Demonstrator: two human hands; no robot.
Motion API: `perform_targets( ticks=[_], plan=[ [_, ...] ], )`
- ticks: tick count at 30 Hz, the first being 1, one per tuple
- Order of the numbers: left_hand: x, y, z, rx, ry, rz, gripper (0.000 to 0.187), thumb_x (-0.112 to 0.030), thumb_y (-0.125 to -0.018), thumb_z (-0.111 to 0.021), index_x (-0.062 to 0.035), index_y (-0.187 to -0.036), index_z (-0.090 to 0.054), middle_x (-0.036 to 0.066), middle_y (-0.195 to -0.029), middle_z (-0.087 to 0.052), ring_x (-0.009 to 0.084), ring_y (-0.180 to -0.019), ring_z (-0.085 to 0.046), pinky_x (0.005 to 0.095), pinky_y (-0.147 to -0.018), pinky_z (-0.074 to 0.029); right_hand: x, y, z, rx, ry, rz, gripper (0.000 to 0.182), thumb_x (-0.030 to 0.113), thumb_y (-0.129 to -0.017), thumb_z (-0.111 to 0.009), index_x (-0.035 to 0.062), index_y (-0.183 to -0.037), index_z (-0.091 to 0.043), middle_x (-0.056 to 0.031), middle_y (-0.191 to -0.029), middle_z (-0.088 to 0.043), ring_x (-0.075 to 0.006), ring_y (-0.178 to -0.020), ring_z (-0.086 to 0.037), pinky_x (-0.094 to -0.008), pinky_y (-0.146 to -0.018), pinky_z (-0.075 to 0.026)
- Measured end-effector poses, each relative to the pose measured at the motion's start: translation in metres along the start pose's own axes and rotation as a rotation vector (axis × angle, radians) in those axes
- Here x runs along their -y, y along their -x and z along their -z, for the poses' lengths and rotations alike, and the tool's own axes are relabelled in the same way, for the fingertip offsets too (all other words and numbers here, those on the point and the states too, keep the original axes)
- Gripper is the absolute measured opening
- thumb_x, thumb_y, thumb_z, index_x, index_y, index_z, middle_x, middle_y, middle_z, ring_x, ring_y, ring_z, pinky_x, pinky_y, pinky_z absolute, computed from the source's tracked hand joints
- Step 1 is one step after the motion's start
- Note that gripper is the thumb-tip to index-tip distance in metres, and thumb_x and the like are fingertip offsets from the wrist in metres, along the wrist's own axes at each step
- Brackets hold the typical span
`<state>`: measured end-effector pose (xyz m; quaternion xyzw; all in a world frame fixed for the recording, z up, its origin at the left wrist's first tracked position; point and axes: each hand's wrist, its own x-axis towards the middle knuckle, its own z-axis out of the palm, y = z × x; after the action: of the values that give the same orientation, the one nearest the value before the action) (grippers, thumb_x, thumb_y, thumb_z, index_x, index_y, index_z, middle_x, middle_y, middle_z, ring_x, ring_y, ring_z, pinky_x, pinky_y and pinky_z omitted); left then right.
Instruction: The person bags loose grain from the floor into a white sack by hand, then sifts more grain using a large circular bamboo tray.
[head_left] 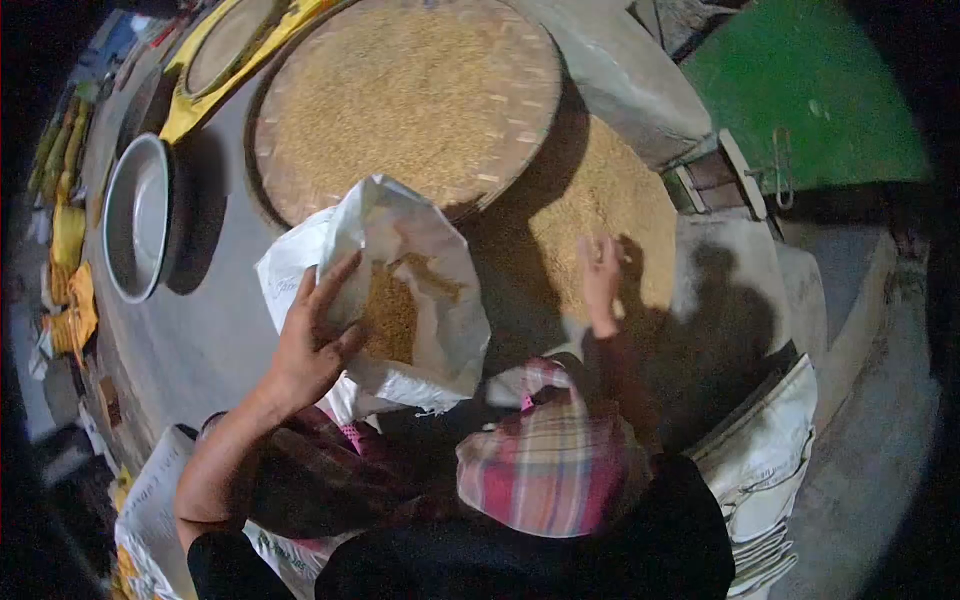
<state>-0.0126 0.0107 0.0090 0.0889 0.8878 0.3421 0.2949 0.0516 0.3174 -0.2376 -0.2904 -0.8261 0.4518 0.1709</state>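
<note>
A white woven sack (455, 345) gapes toward me, with golden grain (390, 315) lying inside it. At its left rim, my left hand (310, 345) grips the sack's edge, fingers spread along the material and thumb toward the mouth. My right hand (602, 280) reaches over a heap of loose grain (640, 215) on the floor, its fingers apart and slightly blurred. Past the sack lies a wide round woven tray (262, 185), spread with the same grain. A plaid cloth (550, 470) covers my knee below the sack.
A metal basin (150, 220) stands at the left. Behind it, a yellow sheet (190, 110) lies under another round tray (235, 45). Folded white sacks (770, 470) are stacked at my right. A green panel with a latch (810, 100) is at the upper right.
</note>
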Motion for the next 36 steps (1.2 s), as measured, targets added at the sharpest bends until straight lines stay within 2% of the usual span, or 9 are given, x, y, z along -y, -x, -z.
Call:
perform_targets(
  ticks=[3, 6, 8, 15, 19, 23, 27, 32, 36],
  plan=[
    [0.002, -0.008, -0.005, -0.032, -0.023, -0.087, 0.061, 0.001, -0.072, -0.056, -0.0069, -0.128, -0.033, 0.024, -0.127, -0.03, 0.0308, -0.119, -0.031, 0.0337, -0.099, -0.025, -0.132, -0.01, 0.052, -0.104, 0.651, -0.058, 0.054, 0.04, -0.08, -0.052, 0.0081, -0.122, -0.041, -0.0194, -0.124, -0.039, -0.0354, -0.107, -0.044, -0.0448, -0.088, -0.036],
    [0.001, -0.007, -0.012, -0.024, 0.147, -0.019, 0.058, 0.003, -0.076, -0.053, -0.0046, -0.129, -0.031, 0.02, -0.13, -0.025, 0.0258, -0.119, -0.031, 0.0307, -0.096, -0.03, -0.232, -0.009, 0.07, -0.01, 0.709, -0.218, 0.068, 0.054, -0.079, -0.044, 0.0123, -0.13, -0.03, -0.0176, -0.133, -0.027, -0.0405, -0.113, -0.036, -0.0461, -0.094, -0.029],
    [0.0, -0.006, -0.01, 0.012, 0.28, 0.05, 0.056, 0.005, -0.078, -0.05, -0.0035, -0.13, -0.03, 0.016, -0.133, -0.02, 0.0228, -0.118, -0.032, 0.0286, -0.094, -0.033, -0.178, -0.022, 0.079, -0.007, 0.374, -0.729, 0.076, 0.063, -0.075, -0.042, 0.0173, -0.134, -0.024, -0.0152, -0.137, -0.02, -0.0404, -0.12, -0.027, -0.0467, -0.099, -0.022],
    [0.0, 0.008, -0.006, -0.072, 0.087, 0.182, 0.056, 0.003, -0.077, -0.051, -0.0037, -0.129, -0.031, 0.015, -0.132, -0.027, 0.0259, -0.122, -0.028, 0.0346, -0.102, -0.021, -0.044, -0.105, -0.002, 0.409, 0.122, -0.599, 0.101, 0.062, -0.062, -0.059, 0.009, -0.136, -0.014, -0.0136, -0.141, -0.009, -0.035, -0.129, 0.001, -0.0499, -0.103, -0.005],
    [-0.01, 0.011, -0.003, -0.043, 0.062, 0.248, 0.056, 0.002, -0.077, -0.051, -0.0035, -0.129, -0.032, 0.015, -0.133, -0.027, 0.0248, -0.123, -0.027, 0.0352, -0.103, -0.016, -0.079, -0.107, -0.067, 0.499, 0.051, -0.54, 0.108, 0.057, -0.057, -0.067, 0.0046, -0.135, -0.014, -0.0172, -0.14, -0.01, -0.0354, -0.129, -0.002, -0.0464, -0.104, -0.008],
    [-0.011, 0.007, -0.009, -0.06, 0.127, 0.208, 0.056, 0.002, -0.078, -0.051, -0.0033, -0.129, -0.031, 0.014, -0.132, -0.029, 0.0206, -0.123, -0.026, 0.033, -0.103, -0.017, -0.088, -0.085, -0.084, 0.61, 0.428, -0.296, 0.104, 0.042, -0.052, -0.073, 0.001, -0.132, -0.022, -0.02, -0.136, -0.021, -0.0343, -0.125, -0.021, -0.0362, -0.102, -0.022],
    [-0.006, 0.001, -0.01, -0.05, 0.1, 0.126, 0.056, 0.002, -0.078, -0.051, -0.0037, -0.13, -0.029, 0.013, -0.132, -0.028, 0.0192, -0.123, -0.025, 0.032, -0.103, -0.018, -0.046, -0.067, -0.057, 0.656, 0.121, -0.368, 0.091, 0.034, -0.053, -0.073, -0.0002, -0.127, -0.031, -0.0212, -0.133, -0.024, -0.0313, -0.122, -0.027, -0.039, -0.101, -0.025],
    [-0.007, -0.006, -0.013, -0.047, 0.041, 0.117, 0.056, 0.002, -0.078, -0.053, -0.0035, -0.129, -0.03, 0.016, -0.134, -0.023, 0.0204, -0.123, -0.025, 0.0307, -0.099, -0.025, -0.106, -0.041, -0.077, 0.645, -0.108, -0.617, 0.079, 0.033, -0.052, -0.075, 0.0044, -0.119, -0.045, -0.0166, -0.131, -0.033, -0.0271, -0.123, -0.027, -0.0359, -0.097, -0.028],
    [-0.003, -0.007, -0.017, -0.095, 0.107, 0.035, 0.058, 0.0, -0.074, -0.056, -0.0055, -0.128, -0.033, 0.02, -0.133, -0.022, 0.0281, -0.122, -0.028, 0.0311, -0.096, -0.033, -0.051, -0.03, -0.034, 0.625, -0.389, -0.79, 0.064, 0.036, -0.059, -0.07, 0.006, -0.113, -0.053, -0.0122, -0.111, -0.054, -0.0219, -0.116, -0.038, -0.0392, -0.099, -0.025]
  ],
)
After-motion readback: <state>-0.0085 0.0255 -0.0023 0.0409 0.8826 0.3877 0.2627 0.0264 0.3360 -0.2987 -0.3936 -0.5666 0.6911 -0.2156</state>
